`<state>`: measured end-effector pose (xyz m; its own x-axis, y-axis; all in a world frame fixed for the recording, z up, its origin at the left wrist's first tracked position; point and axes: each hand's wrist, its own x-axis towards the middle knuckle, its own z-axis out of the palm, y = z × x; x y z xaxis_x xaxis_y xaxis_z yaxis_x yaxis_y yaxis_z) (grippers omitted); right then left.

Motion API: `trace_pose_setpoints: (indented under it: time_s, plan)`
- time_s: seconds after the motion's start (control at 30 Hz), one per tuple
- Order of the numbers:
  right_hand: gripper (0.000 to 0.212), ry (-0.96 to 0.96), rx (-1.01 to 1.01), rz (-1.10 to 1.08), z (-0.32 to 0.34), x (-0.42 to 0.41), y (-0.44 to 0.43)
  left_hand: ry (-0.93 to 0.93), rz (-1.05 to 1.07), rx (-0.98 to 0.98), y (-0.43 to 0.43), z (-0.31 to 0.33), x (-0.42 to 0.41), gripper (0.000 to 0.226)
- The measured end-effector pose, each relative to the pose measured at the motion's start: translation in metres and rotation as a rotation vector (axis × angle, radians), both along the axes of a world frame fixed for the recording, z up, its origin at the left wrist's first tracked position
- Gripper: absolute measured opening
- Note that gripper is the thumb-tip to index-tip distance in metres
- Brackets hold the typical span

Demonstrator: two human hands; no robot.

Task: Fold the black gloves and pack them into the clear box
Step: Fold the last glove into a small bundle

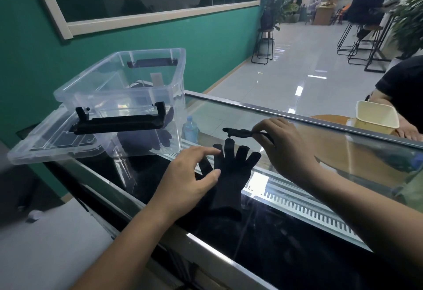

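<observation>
A black glove (229, 175) lies flat on the glass counter (297, 232), fingers pointing away from me. My left hand (190, 177) rests on its left side, fingers spread, thumb on the palm area. My right hand (283, 145) pinches a second black glove (238, 132) by one edge and holds it just above the first glove's fingertips. The clear box (128, 97) stands at the counter's left end with black latch handles; dark fabric shows through its wall. Its clear lid (45, 143) lies under it.
A small plastic bottle (191, 129) stands right of the box. A cream tub (375, 115) sits on a round wooden table beyond the counter, beside another person's arm (402, 97). Green wall on the left; stools and plants far behind.
</observation>
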<state>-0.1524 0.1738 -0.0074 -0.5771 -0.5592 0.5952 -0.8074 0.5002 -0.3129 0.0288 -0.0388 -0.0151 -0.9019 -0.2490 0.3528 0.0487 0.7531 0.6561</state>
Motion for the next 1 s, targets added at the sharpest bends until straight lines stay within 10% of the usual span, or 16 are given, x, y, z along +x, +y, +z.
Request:
trace_pose_setpoints:
  time_s: [0.33, 0.73, 1.0]
  plan:
    - [0.015, 0.055, 0.045, 0.321, 0.004, 0.045, -0.013, 0.253, 0.165, -0.012, 0.000, 0.010, -0.003, 0.061]
    - [0.022, 0.056, -0.100, 0.296, 0.023, 0.075, -0.014, 0.364, 0.161, -0.076, 0.005, 0.026, -0.014, 0.012]
    - [0.070, -0.827, -0.146, 0.371, 0.023, 0.080, -0.018, 0.420, 0.153, -0.163, 0.008, 0.030, -0.011, 0.018]
